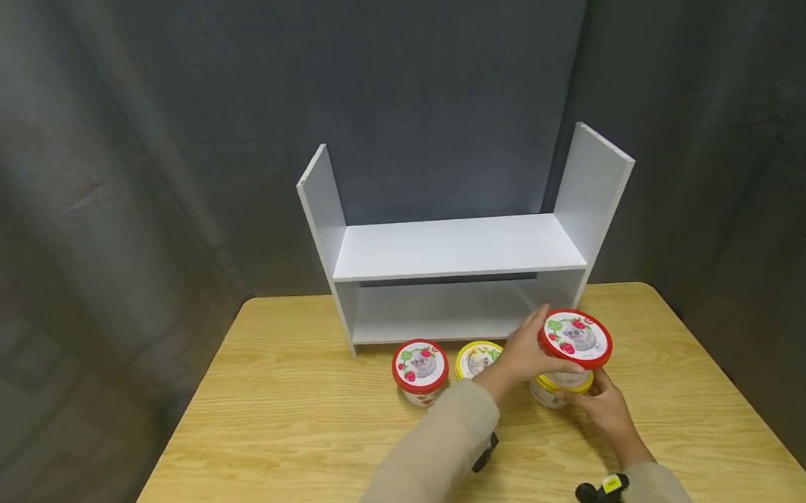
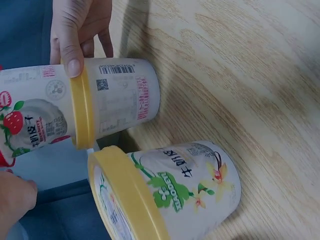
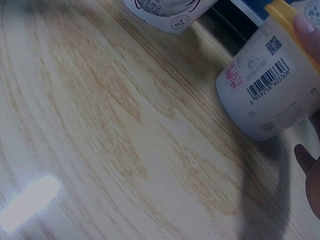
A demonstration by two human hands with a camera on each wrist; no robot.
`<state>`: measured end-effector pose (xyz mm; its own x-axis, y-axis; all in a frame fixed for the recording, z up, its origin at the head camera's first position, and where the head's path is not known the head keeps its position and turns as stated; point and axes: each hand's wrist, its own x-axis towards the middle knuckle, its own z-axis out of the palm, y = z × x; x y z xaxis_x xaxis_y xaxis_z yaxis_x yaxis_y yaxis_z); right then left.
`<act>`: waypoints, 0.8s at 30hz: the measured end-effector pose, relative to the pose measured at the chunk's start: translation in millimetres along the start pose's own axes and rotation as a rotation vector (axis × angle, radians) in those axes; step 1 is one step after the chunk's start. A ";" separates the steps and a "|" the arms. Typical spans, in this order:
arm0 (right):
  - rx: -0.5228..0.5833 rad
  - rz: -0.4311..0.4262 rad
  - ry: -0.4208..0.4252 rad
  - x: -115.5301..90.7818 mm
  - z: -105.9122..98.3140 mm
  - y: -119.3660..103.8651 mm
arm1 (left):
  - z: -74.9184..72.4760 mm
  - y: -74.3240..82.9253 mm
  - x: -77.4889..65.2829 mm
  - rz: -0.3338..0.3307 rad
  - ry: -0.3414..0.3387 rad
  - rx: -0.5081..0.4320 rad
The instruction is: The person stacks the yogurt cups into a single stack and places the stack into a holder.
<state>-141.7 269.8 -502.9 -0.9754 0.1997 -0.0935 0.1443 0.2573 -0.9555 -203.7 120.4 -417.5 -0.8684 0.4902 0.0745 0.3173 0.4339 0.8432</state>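
Note:
My left hand (image 1: 526, 354) grips a red-lidded tub (image 1: 575, 339) with strawberry print, which sits on top of a yellow-lidded tub (image 1: 546, 393). Around that lower tub curls my right hand (image 1: 606, 410); its thumb (image 2: 74, 60) presses the yellow lid's rim in the left wrist view. The lower tub's barcode side (image 3: 270, 75) faces the right wrist camera. Left of the stack stands a second yellow-lidded tub (image 1: 475, 358), partly hidden by my left arm in the head view. Beside it, another red-lidded tub (image 1: 420, 366) rests on the table.
A white two-level shelf (image 1: 457, 249) with tall side panels stands at the back of the wooden table (image 1: 282, 425). Grey curtains (image 1: 435, 90) hang behind and on both sides. The tubs stand close to the shelf's front edge.

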 end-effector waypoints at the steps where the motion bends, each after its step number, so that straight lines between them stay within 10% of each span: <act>1: 0.003 -0.003 0.000 0.0 0.1 0.5 | -2.3 0.0 -2.0 0.001 -0.001 -0.011; 24: 0.008 -0.044 0.057 2.7 2.2 6.9 | -61.6 -40.8 -58.9 -0.018 0.049 -0.011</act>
<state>-143.7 270.1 -510.4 -0.9697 0.2417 -0.0360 0.1004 0.2598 -0.9604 -189.0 27.3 -423.5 -0.8917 0.4445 0.0855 0.2976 0.4334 0.8506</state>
